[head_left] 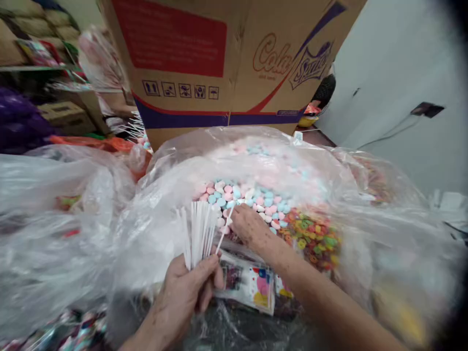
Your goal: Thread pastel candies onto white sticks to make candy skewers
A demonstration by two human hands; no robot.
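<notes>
My left hand (pixel 195 282) is closed around a bunch of white sticks (pixel 200 229) that fan upward. One stick (pixel 224 231) leans away to the right, its upper end by the fingertips of my right hand (pixel 249 225). Those fingers are bent and pressed together at the edge of a heap of pink, blue and white candies (pixel 268 202); what they pinch is hidden. To the right of the heap, below my right wrist, lie small ring-shaped candies (pixel 310 236) in red, yellow and green. Printed packets (pixel 252 287) with coloured balloon-like dots lie between my forearms.
A large cardboard box (pixel 234 63) stands behind the candies. Clear plastic bags (pixel 73 195) spread out on the left, with more plastic (pixel 383 204) on the right. At the lower left are shiny wrapped pieces (pixel 82 331). A purple sack (pixel 22 122) sits farther back.
</notes>
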